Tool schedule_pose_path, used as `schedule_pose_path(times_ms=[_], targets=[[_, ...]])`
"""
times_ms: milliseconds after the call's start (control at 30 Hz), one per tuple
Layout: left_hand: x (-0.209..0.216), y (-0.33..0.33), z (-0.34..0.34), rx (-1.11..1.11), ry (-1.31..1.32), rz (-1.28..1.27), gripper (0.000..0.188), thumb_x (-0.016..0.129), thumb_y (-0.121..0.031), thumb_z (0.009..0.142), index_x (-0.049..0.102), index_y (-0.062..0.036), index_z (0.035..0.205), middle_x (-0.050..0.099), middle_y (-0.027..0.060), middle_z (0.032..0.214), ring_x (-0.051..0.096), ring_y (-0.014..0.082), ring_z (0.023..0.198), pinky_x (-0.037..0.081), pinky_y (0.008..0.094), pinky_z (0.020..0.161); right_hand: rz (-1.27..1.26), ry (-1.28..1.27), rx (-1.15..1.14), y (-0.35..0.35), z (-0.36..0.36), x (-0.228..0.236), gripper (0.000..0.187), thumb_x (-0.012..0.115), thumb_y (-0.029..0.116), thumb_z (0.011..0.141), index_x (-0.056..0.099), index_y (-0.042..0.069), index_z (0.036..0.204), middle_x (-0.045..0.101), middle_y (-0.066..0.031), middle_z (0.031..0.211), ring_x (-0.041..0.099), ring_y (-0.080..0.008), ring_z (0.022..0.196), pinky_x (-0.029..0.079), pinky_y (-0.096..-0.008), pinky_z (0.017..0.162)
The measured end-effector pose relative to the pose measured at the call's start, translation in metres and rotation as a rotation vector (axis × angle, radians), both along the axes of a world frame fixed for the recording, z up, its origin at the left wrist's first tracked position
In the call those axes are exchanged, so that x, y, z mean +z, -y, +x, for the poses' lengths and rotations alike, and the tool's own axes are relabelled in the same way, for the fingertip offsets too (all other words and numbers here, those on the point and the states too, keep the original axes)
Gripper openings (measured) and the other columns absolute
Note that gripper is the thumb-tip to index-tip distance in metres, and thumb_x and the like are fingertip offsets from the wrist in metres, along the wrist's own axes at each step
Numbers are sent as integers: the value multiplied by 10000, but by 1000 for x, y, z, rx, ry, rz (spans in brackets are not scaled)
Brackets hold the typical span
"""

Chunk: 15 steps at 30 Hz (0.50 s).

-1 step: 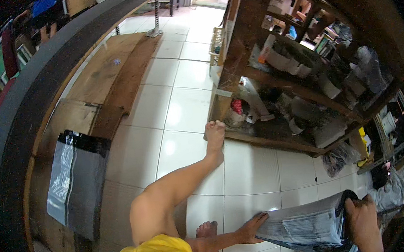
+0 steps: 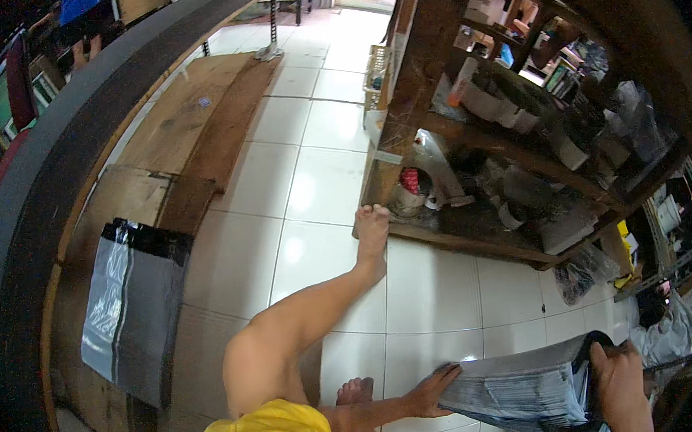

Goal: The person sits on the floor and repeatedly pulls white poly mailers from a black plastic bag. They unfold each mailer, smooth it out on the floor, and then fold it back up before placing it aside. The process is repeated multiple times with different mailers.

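A thick stack of grey plastic mailing bags [image 2: 518, 398] with a dark edge is held low at the right, bent and slightly fanned along its side. My right hand [image 2: 619, 377] closes over its dark right end, knuckles showing. My left hand [image 2: 434, 391] grips the narrower left end, with part of its fingers hidden by the stack. A second pile of grey bags [image 2: 136, 308] with a black top strip lies on the wooden boards at the left, apart from both hands.
A dark wooden shelf unit [image 2: 489, 253] with rolls and plastic inside stands ahead at the right; my foot [image 2: 373, 222] rests against its corner. A long dark board edge [image 2: 99, 126] curves along the left. A crumpled plastic bag [image 2: 586, 273] lies on the white tiles.
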State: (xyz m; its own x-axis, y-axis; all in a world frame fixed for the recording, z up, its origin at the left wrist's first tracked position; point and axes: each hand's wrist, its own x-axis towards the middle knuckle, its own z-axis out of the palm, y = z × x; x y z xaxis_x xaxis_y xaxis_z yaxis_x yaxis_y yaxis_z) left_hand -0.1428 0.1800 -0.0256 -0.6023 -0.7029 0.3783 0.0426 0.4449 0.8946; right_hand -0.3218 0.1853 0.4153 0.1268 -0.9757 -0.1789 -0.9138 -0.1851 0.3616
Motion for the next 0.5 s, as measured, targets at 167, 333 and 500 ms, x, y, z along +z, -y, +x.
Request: schedule_pose_path(times_ms=[167,333,500], targets=[[0,9,-9,-15,4,-31,1100,853,-360,728,218,16,1542,277,302,1545,288,470,1436,256,506,1215,45,141,-306,2,1,-1,308,638,-8,727,561,-19,1024,648,-239,918,629,-453,876,497,-511,824],[0,5,-48,-206,115,203,1012,821,-400,753,288,28,1499,288,306,1550,255,471,1457,227,487,1223,215,173,-104,10,8,29,321,663,-12,649,539,13,944,593,-218,1012,596,-445,961,504,-506,790],[9,23,-27,-163,37,341,1180,904,-332,652,215,42,1534,389,280,1507,365,439,1411,305,438,1180,228,246,-91,39,0,18,466,694,5,693,431,1,1078,594,-250,1009,602,-471,959,503,-527,774]])
